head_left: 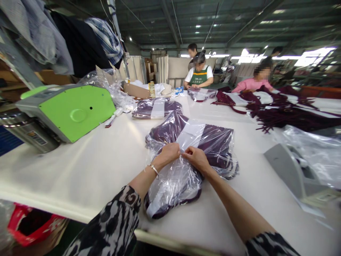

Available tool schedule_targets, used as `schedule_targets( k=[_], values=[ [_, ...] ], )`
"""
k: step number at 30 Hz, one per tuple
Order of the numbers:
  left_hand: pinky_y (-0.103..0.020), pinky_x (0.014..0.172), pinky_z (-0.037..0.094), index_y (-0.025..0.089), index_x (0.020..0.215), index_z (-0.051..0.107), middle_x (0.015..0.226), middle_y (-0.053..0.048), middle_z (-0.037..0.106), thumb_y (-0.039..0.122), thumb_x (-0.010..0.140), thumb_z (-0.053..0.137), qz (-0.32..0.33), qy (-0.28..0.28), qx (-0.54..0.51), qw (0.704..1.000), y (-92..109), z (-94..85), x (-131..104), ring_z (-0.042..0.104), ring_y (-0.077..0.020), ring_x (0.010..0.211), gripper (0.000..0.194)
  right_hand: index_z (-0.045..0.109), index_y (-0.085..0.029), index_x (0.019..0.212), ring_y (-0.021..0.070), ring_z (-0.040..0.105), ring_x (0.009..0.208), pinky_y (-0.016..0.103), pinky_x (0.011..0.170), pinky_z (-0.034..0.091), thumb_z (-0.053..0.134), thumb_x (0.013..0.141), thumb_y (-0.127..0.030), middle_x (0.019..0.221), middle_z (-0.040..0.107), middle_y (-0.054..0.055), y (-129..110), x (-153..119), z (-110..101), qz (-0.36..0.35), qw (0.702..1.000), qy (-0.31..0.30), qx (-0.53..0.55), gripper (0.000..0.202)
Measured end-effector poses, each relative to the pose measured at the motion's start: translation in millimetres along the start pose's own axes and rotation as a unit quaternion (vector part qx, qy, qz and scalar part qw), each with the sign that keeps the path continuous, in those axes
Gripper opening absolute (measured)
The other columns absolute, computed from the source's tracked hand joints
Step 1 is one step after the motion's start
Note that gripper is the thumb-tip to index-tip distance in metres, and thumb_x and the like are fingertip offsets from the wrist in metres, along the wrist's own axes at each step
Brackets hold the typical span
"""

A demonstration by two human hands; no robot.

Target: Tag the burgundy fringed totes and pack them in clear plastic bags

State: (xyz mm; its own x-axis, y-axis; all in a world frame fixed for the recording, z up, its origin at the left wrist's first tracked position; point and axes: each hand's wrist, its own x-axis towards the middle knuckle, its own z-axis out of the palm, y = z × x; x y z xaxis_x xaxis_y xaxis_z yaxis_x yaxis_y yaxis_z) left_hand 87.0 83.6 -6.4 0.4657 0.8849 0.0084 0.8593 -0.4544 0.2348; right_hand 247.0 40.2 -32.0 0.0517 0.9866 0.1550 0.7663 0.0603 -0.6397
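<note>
A dark maroon item that looks like a bag lies on the white table inside a clear plastic bag, with a white paper band across it. My left hand is closed, its fingers pinching the plastic near the middle of the bundle. Close beside it, my right hand also pinches the plastic, thumb and forefinger together. The two hands almost meet over the crumpled film. A dark strap-like loop shows through the plastic at the near end.
Another wrapped maroon bundle lies just beyond. A green-sided machine and a steel flask stand at left. On the right are a grey tape dispenser, loose plastic and maroon goods. Several people are farther back.
</note>
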Motion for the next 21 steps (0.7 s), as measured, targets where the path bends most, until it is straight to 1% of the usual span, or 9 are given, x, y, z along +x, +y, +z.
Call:
schedule_targets(
  k=[2,5,7,9,12,15,17,19,21],
  values=[
    [-0.032,0.083,0.05,0.013,0.096,0.069,0.099,-0.014,0.072,0.017,0.087,0.05,0.007,0.004,0.005,1.0,-3,3.4,0,0.067,-0.0233,0.094,0.021,0.069,-0.022,0.08,0.016,0.06,0.068,0.025,0.061,0.036,0.071,0.076,-0.038,0.073,0.069,0.0,-1,-3,-14,-0.017,0.999,-0.033,-0.026,0.016],
    [-0.031,0.083,0.049,0.013,0.097,0.068,0.1,-0.012,0.071,0.016,0.089,0.048,0.018,0.013,0.008,1.0,-8,8.8,-2,0.066,-0.0215,0.093,0.022,0.069,-0.024,0.084,0.0165,0.059,0.067,0.026,0.059,0.031,0.074,0.074,-0.035,0.075,0.069,-0.001,6,-20,-48,-0.033,0.991,-0.075,-0.107,0.016],
    [-0.03,0.082,0.048,0.014,0.098,0.068,0.1,-0.01,0.071,0.016,0.09,0.047,0.024,0.021,0.01,0.999,-10,11.4,-4,0.065,-0.02,0.092,0.022,0.068,-0.025,0.083,0.0167,0.059,0.066,0.026,0.058,0.029,0.072,0.075,-0.032,0.073,0.069,-0.001,19,-37,-71,-0.006,0.985,-0.088,-0.146,0.011],
    [-0.03,0.082,0.047,0.015,0.098,0.067,0.098,-0.009,0.07,0.016,0.09,0.047,0.026,0.031,0.015,0.999,-10,12.8,-6,0.063,-0.0193,0.091,0.022,0.067,-0.025,0.082,0.0168,0.06,0.065,0.026,0.057,0.031,0.068,0.078,-0.031,0.071,0.069,-0.001,34,-55,-89,0.037,0.986,-0.086,-0.141,0.008],
    [-0.036,0.089,0.045,0.014,0.098,0.067,0.103,-0.012,0.068,0.017,0.092,0.046,0.036,0.057,0.03,0.997,-6,13.4,-11,0.06,-0.0239,0.1,0.022,0.064,-0.025,0.088,0.0177,0.062,0.068,0.027,0.061,0.037,0.064,0.081,-0.031,0.074,0.069,-0.001,54,-82,-98,0.072,0.99,-0.027,-0.119,0.009],
    [-0.045,0.101,0.038,0.013,0.098,0.066,0.112,-0.016,0.064,0.017,0.091,0.047,0.076,0.12,0.068,0.988,-3,14.0,-15,0.052,-0.0301,0.116,0.021,0.063,-0.024,0.094,0.0196,0.063,0.076,0.029,0.067,0.041,0.063,0.079,-0.026,0.083,0.07,0.001,64,-104,-100,0.051,0.986,0.051,-0.15,0.014],
    [-0.046,0.106,0.033,0.015,0.096,0.066,0.112,-0.015,0.064,0.016,0.089,0.05,0.091,0.152,0.083,0.981,-5,14.9,-14,0.051,-0.0299,0.118,0.018,0.064,-0.024,0.096,0.0211,0.064,0.082,0.031,0.073,0.044,0.062,0.078,-0.023,0.087,0.07,0.003,71,-118,-110,0.027,0.981,0.08,-0.173,0.018],
    [-0.045,0.108,0.03,0.017,0.092,0.065,0.108,-0.013,0.066,0.018,0.087,0.053,0.086,0.15,0.075,0.982,-10,16.0,-9,0.054,-0.0285,0.114,0.013,0.065,-0.024,0.1,0.0221,0.065,0.083,0.033,0.077,0.046,0.061,0.079,-0.026,0.087,0.071,0.004,84,-131,-135,0.038,0.978,0.104,-0.175,0.021],
    [-0.046,0.108,0.029,0.019,0.087,0.063,0.105,-0.01,0.067,0.02,0.086,0.053,0.077,0.136,0.054,0.986,-15,16.8,-3,0.057,-0.0271,0.109,0.011,0.067,-0.025,0.101,0.023,0.066,0.08,0.034,0.076,0.047,0.061,0.08,-0.033,0.086,0.072,0.004,104,-146,-174,0.1,0.97,0.152,-0.164,0.023]
  ],
)
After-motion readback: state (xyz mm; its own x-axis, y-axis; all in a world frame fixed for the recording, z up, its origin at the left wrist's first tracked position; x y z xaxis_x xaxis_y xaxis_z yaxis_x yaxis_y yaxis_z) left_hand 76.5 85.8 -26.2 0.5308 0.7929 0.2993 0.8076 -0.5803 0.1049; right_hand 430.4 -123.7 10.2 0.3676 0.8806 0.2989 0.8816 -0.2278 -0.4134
